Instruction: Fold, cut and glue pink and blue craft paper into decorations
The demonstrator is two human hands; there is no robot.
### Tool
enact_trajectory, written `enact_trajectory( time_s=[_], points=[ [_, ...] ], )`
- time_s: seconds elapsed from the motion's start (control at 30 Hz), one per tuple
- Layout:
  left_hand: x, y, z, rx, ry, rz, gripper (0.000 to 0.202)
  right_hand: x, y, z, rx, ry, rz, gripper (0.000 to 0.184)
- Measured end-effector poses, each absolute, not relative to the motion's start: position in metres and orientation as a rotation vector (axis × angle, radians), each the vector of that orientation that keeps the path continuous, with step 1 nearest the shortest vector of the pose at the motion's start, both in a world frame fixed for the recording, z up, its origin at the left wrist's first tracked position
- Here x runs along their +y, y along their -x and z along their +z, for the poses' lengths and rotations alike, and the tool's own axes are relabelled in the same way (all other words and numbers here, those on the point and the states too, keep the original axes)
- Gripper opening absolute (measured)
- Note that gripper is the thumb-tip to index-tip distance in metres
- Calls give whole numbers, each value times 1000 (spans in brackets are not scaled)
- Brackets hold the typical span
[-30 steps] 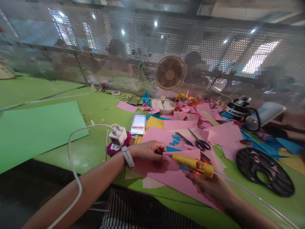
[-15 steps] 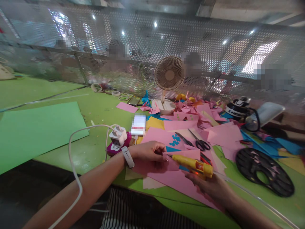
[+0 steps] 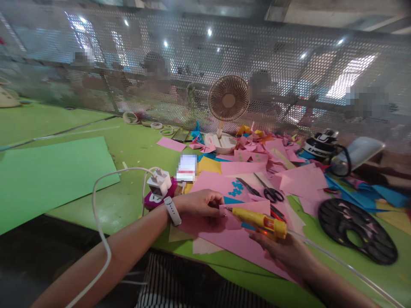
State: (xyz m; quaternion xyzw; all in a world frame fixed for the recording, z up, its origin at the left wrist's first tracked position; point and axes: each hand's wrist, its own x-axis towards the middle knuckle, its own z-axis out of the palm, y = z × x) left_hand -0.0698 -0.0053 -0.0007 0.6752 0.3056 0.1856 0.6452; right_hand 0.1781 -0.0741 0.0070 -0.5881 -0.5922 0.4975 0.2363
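In my right hand (image 3: 278,250) is a yellow hot glue gun (image 3: 257,220), gripped from below, with an orange light glowing near its handle. Its nozzle points left, at the left end of a small pink paper piece (image 3: 247,208). My left hand (image 3: 205,204) pinches that same end between thumb and fingers, close to the nozzle tip. Beneath both hands lie larger pink sheets (image 3: 244,248). Small blue paper cutouts (image 3: 235,188) rest just beyond, beside black-handled scissors (image 3: 272,194).
A phone (image 3: 186,167) and white charger (image 3: 159,182) with a looping cable stand left of centre. Behind are a small fan (image 3: 228,98) and piled pink paper. A black round tray (image 3: 337,218) lies right, a green sheet (image 3: 58,175) left.
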Motion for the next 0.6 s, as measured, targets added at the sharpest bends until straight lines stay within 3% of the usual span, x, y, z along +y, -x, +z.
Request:
enact_trajectory(
  time_s=[0.23, 0.6],
  points=[
    [-2, 70, -7, 653, -1440, 370, 39, -75, -175, 11, -1628, 1660, 1331, 48],
    [-3, 70, -7, 630, -1425, 369, 39, -75, -174, 11, -1613, 1733, 1336, 49]
  ],
)
